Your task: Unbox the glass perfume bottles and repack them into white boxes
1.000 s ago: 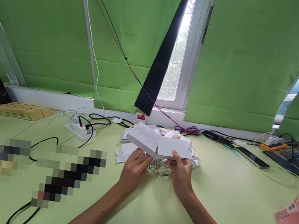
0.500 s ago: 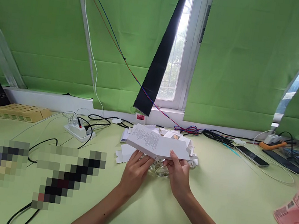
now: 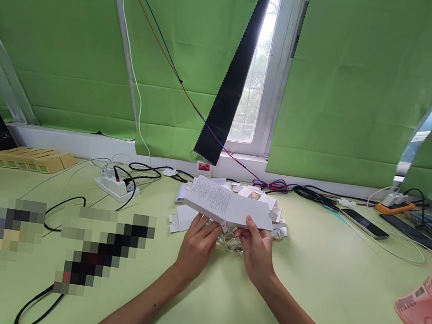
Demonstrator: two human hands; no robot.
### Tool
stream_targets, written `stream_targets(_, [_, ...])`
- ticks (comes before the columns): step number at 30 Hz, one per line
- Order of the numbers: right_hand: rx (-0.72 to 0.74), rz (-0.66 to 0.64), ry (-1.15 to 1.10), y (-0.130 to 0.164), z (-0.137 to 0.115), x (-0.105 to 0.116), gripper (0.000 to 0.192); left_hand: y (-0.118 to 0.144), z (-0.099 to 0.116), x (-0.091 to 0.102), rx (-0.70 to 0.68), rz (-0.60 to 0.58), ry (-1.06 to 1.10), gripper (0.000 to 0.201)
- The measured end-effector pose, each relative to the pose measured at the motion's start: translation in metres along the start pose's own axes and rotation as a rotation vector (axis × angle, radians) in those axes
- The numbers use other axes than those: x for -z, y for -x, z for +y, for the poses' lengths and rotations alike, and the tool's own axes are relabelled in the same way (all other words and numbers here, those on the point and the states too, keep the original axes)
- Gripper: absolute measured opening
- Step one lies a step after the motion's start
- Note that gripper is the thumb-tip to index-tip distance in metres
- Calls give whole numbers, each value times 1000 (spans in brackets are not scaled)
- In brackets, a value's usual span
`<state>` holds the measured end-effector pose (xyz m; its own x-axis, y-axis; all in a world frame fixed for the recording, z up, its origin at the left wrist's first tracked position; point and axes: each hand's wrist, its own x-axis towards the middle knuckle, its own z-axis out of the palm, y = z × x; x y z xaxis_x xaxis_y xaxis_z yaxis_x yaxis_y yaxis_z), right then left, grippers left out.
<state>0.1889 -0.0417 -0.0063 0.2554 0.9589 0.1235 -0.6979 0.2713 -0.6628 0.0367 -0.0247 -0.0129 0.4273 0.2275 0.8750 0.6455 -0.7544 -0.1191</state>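
Observation:
A flat white cardboard box (image 3: 229, 207) with printed text on its left part is held up between my hands, tilted toward me. My left hand (image 3: 198, 243) grips it from below, fingertips hidden under the lower edge. My right hand (image 3: 258, 248) pinches the lower right edge, thumb on the printed side and fingers behind. Under the box, between the hands, lies a clear plastic bag (image 3: 233, 244) with something looped inside that I cannot make out. More white cartons (image 3: 181, 219) lie in a pile behind the box, partly covered by it.
On the left stand a white power strip (image 3: 116, 188) and a yellow slotted block (image 3: 33, 159). A phone (image 3: 363, 224) and a black bar (image 3: 411, 232) lie at right. A pink pouch (image 3: 425, 304) stands near the right edge. Cables (image 3: 311, 197) run along the back; blurred patches cover the left.
The view has shifted slightly. Both hands keep the same hold on the white box, which hardly moves.

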Motion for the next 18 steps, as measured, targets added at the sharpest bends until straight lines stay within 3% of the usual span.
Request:
stream_targets(8, [-12, -2, -5, 0, 3, 2, 33, 0, 1, -1, -3, 20, -35, 29])
stream_targets(18, [-74, -126, -69, 0, -3, 0, 24, -2, 0, 3, 7, 117, 37, 23])
